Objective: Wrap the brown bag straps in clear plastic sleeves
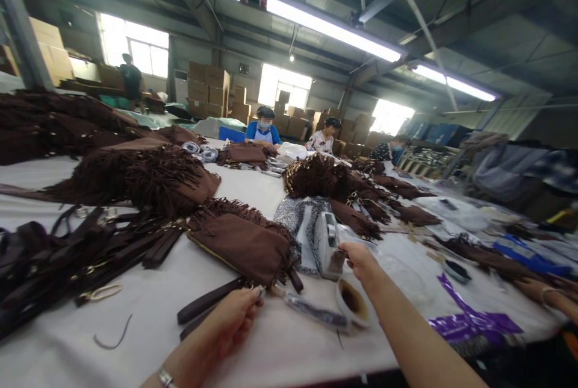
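Note:
A dark brown fringed bag (244,243) with a gold zip along its edge lies in front of me. My left hand (237,322) is closed in a pinch by the bag's lower edge, beside a dark strap (210,300). Something small and shiny shows at its fingertips, too small to name. My right hand (359,261) is closed, its fingertips against the near side of a grey tape dispenser (326,249); what they pinch is hidden. Below it stands a roll of tape (354,300), next to a narrow wrapped item (316,311).
Dark straps (112,243) with gold clasps lie at left, and fringed bags (149,177) are heaped behind. A purple plastic bag (474,319) is at right, near another person's hand (533,291). Several people sit or stand beyond the table, before stacked cartons (208,90).

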A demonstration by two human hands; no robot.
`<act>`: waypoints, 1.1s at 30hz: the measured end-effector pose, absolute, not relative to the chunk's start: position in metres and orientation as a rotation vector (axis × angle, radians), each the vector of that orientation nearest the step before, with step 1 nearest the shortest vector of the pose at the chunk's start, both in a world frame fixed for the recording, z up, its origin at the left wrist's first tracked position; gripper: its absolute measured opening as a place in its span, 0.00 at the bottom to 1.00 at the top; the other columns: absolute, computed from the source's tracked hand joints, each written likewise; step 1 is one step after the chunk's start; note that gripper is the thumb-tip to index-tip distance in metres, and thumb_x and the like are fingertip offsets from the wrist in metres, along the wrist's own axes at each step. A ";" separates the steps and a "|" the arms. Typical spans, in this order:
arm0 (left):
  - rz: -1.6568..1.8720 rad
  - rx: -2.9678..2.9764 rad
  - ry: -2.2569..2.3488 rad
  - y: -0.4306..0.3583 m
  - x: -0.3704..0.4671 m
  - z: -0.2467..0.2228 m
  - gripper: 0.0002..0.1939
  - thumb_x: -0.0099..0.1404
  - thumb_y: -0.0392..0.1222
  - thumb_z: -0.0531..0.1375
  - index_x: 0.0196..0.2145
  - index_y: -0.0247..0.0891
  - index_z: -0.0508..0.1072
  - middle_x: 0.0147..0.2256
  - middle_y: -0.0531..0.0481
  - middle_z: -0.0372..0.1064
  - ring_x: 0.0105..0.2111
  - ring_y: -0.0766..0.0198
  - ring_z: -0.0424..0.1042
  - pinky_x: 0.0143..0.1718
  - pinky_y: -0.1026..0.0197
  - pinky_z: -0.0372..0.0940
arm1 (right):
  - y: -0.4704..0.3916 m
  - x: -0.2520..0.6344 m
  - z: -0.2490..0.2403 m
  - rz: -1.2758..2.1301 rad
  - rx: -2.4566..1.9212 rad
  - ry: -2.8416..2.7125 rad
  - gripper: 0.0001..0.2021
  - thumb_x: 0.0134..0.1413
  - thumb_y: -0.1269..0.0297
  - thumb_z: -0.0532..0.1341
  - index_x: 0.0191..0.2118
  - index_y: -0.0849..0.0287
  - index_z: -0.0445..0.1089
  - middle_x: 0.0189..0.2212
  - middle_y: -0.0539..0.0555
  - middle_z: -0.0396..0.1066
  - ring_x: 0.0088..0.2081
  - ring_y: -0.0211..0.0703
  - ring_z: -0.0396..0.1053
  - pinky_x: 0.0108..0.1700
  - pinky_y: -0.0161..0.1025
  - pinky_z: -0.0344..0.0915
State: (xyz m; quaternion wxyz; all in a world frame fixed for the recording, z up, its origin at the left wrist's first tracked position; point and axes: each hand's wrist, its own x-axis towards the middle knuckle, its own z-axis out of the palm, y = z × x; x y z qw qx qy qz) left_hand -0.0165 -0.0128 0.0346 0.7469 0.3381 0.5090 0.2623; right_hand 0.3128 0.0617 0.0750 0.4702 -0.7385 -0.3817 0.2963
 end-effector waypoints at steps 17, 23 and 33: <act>0.693 1.072 1.245 -0.016 -0.008 0.017 0.21 0.61 0.61 0.51 0.30 0.38 0.66 0.17 0.62 0.48 0.14 0.72 0.43 0.17 0.64 0.39 | 0.016 0.313 0.082 0.316 -2.109 -1.486 0.09 0.40 0.68 0.56 0.15 0.58 0.68 0.17 0.53 0.69 0.25 0.41 0.64 0.29 0.36 0.54; 0.834 1.530 1.410 -0.020 -0.004 0.014 0.15 0.64 0.45 0.52 0.24 0.37 0.68 0.25 0.49 0.68 0.28 0.62 0.65 0.30 0.61 0.54 | -0.013 0.280 0.092 0.577 -1.951 -1.728 0.13 0.50 0.57 0.56 0.26 0.58 0.73 0.21 0.51 0.71 0.24 0.40 0.64 0.28 0.36 0.56; 0.650 1.894 1.639 -0.038 -0.007 0.012 0.14 0.69 0.45 0.48 0.36 0.38 0.70 0.35 0.40 0.74 0.35 0.55 0.73 0.37 0.58 0.59 | -0.023 0.145 0.080 1.340 -1.611 -1.690 0.14 0.50 0.57 0.58 0.20 0.59 0.67 0.16 0.47 0.65 0.17 0.31 0.54 0.19 0.31 0.48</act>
